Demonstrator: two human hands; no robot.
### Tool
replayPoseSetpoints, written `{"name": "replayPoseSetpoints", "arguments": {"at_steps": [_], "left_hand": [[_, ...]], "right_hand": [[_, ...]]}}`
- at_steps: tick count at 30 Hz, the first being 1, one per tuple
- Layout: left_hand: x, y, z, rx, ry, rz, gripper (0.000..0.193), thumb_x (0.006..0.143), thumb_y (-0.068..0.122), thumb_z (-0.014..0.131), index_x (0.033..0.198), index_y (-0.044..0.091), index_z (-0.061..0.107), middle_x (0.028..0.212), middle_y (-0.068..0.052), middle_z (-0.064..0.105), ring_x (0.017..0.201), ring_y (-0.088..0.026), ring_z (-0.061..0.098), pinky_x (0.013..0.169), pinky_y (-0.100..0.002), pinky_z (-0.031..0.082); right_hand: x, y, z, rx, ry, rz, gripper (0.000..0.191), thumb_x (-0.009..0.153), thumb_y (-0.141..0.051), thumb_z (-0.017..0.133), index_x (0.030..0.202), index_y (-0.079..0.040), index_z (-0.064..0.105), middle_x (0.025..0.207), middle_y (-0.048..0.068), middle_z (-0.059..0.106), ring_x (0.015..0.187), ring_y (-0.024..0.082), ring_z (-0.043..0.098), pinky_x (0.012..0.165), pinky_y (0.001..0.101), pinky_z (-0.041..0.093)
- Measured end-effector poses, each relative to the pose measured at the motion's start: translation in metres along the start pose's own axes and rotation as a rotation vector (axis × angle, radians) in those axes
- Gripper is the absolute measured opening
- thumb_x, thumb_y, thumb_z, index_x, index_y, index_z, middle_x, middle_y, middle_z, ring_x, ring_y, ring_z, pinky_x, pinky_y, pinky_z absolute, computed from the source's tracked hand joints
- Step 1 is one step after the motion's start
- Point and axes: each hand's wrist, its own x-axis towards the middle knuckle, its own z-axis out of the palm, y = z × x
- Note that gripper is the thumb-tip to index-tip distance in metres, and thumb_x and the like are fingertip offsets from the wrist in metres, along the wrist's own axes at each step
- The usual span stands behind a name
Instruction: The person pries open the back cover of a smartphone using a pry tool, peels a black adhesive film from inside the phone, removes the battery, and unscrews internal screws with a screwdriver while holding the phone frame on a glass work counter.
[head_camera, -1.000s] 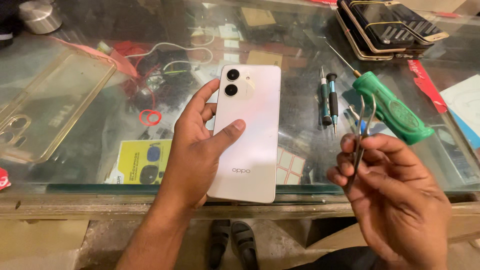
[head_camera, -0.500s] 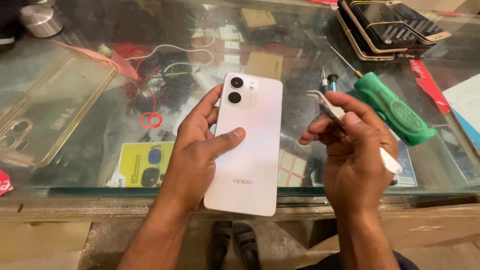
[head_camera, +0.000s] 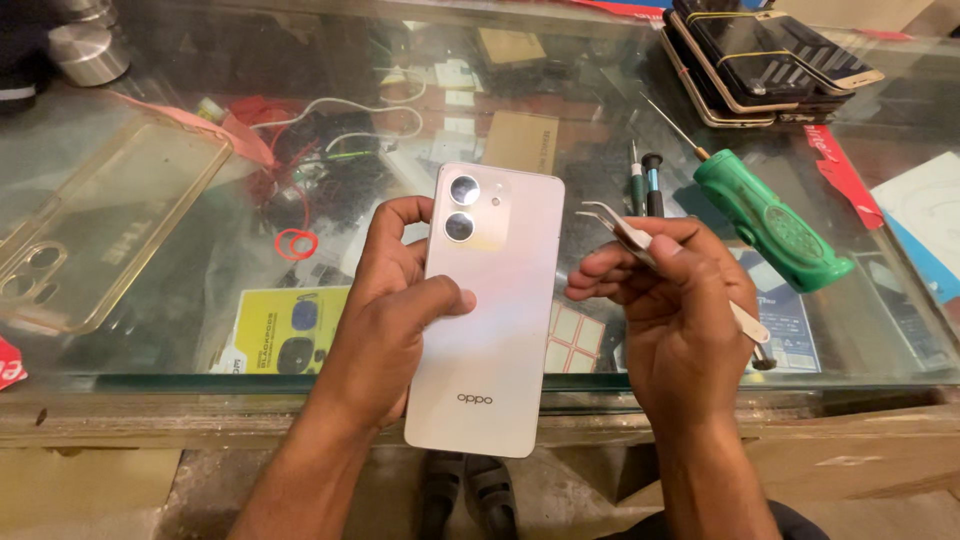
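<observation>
My left hand (head_camera: 385, 320) holds a pale pinkish-white smartphone (head_camera: 495, 330) back side up, above the near edge of a glass counter (head_camera: 150, 330). The thumb lies across its back and the fingers wrap its left side. Two round camera lenses sit at the phone's top left. My right hand (head_camera: 670, 310) grips curved metal tweezers (head_camera: 615, 225) just to the right of the phone. Their bent tips point left toward the phone's upper right edge, a short gap away.
A green-handled screwdriver (head_camera: 775, 220) and two small drivers (head_camera: 645, 180) lie on the glass behind my right hand. A clear phone case (head_camera: 105, 225) rests at left. Several stacked phones (head_camera: 760, 55) sit at the back right. Cables and boxes show under the glass.
My right hand has turned over and moved left toward the phone, bringing the tweezers' tips near its upper right edge. The phone stays in my left hand.
</observation>
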Motion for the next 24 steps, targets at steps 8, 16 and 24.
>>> {"name": "replayPoseSetpoints", "arguments": {"at_steps": [8,16,24], "left_hand": [[0.0017,-0.0033,-0.0003,0.050,-0.013,0.030,0.060,0.076,-0.002,0.055,0.131,0.003,0.032,0.104,-0.017,0.066,0.092,-0.017,0.062,0.083,-0.031,0.052],[0.0003,-0.0031,0.0013,0.101,-0.001,0.032,0.059,0.077,0.000,0.055,0.131,0.004,0.033,0.102,-0.017,0.066,0.091,-0.017,0.062,0.081,-0.031,0.052],[0.0020,-0.0046,0.0008,0.089,-0.008,0.052,0.058,0.077,-0.002,0.055,0.130,0.004,0.033,0.103,-0.017,0.066,0.091,-0.017,0.062,0.082,-0.030,0.052]], "right_hand": [[-0.0054,0.0027,0.0036,-0.056,-0.004,-0.014,0.029,0.103,-0.012,0.046,0.116,0.010,0.059,0.094,0.024,0.070,0.085,0.032,0.071,0.085,0.0471,0.061],[-0.0055,0.0009,0.0054,-0.121,-0.011,-0.005,0.028,0.102,-0.009,0.046,0.115,0.012,0.059,0.093,0.025,0.070,0.084,0.032,0.072,0.084,0.0468,0.062],[-0.0067,0.0006,0.0064,-0.114,-0.032,-0.011,0.028,0.102,-0.009,0.046,0.115,0.013,0.059,0.093,0.025,0.070,0.085,0.031,0.072,0.085,0.0459,0.062]]}}
